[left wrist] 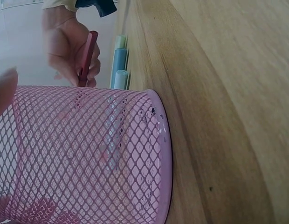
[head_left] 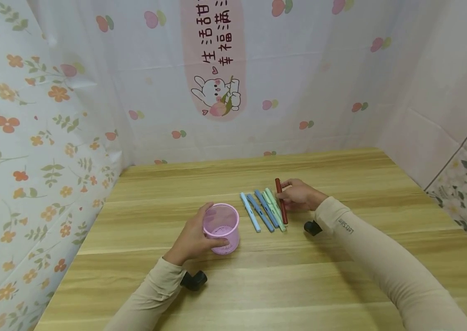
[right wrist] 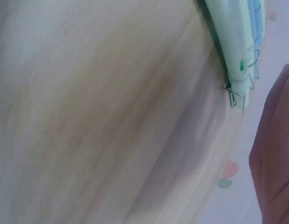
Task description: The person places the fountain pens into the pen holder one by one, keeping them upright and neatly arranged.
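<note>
A pink mesh pen holder (head_left: 221,226) stands upright on the table, and my left hand (head_left: 193,236) grips it round the near left side. In the left wrist view the mesh wall (left wrist: 88,149) fills much of the picture. My right hand (head_left: 297,195) pinches a dark red pen (head_left: 281,201), lifted off the table in the left wrist view. Just left of it lie several pens side by side: a light blue pen (head_left: 250,212), darker blue pens (head_left: 260,213) and light green pens (head_left: 274,209). The right wrist view shows a green pen (right wrist: 233,46); the red pen is out of sight there.
The wooden table (head_left: 258,285) reaches back to a printed cloth (head_left: 299,82). A flowered curtain (head_left: 30,138) hangs at the left. A black wrist mount (head_left: 193,280) sits by the left wrist, another black mount (head_left: 312,228) by the right.
</note>
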The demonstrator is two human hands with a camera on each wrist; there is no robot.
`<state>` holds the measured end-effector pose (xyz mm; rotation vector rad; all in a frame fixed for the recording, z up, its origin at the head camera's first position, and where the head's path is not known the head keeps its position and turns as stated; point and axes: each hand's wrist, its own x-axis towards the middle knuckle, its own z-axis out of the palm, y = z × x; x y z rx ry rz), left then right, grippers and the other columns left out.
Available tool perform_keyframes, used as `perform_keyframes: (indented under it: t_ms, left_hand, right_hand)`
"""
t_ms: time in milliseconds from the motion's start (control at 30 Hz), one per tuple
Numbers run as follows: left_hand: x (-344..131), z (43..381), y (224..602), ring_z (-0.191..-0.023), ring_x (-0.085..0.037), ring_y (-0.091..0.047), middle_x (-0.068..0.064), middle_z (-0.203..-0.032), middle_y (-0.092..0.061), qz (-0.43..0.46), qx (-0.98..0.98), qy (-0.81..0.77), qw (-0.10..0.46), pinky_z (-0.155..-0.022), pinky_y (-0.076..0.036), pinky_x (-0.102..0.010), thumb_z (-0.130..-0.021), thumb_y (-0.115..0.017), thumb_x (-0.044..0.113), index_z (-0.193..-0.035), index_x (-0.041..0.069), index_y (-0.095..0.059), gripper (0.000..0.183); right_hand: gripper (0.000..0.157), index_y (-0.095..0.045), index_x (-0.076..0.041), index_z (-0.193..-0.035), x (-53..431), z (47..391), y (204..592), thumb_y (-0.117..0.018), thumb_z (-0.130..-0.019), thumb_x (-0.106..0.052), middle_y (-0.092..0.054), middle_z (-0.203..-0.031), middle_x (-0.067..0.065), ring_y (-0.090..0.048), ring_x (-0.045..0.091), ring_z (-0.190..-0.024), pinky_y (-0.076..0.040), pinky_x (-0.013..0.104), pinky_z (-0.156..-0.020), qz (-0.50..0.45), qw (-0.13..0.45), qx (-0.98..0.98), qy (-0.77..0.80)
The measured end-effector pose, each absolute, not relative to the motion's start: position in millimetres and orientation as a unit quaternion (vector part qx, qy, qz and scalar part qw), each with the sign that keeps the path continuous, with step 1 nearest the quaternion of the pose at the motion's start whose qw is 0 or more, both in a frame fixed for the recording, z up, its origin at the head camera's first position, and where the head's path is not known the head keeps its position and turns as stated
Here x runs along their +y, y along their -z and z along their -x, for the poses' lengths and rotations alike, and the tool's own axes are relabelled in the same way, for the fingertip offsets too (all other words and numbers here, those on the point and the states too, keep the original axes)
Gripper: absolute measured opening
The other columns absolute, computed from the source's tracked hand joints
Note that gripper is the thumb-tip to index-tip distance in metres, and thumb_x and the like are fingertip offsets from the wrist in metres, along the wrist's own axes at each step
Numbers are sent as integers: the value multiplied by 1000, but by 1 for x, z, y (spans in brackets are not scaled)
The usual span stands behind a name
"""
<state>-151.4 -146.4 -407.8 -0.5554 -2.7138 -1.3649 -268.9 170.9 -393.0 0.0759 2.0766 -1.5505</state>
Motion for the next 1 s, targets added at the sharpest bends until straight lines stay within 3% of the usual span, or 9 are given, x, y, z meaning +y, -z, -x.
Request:
perform_keyframes:
  t_ms: [300, 567, 1000]
  left_hand:
    - [-147, 151, 407, -110, -35, -57, -18, -128, -57, 179, -883, 433, 30, -93, -46, -49, -60, -93, 22, -143, 1, -36, 103]
    - [-146, 153, 406, -101, -31, -61, -17, -120, -61, 153, -893, 421, 27, -85, -49, -45, -58, -93, 24, -140, 2, -39, 101]
    - [-144, 157, 406, -94, -28, -61, -17, -111, -64, 136, -905, 400, 36, -80, -51, -42, -53, -94, 26, -131, 4, -44, 95]
  right_hand:
    - [55, -26, 6, -142, 166, 266, 391, -56, -96, -6, -56, -112, 20, -62, 18, -80, -54, 32, -71, -14, 276, 734, 620]
    - [53, -28, 5, -142, 161, 263, 386, -53, -97, -6, -54, -116, 22, -60, 16, -77, -53, 35, -73, 7, 273, 721, 636]
    - [43, -32, 3, -134, 144, 256, 376, -52, -97, -4, -55, -101, 12, -58, 13, -77, -54, 30, -71, 15, 245, 707, 663]
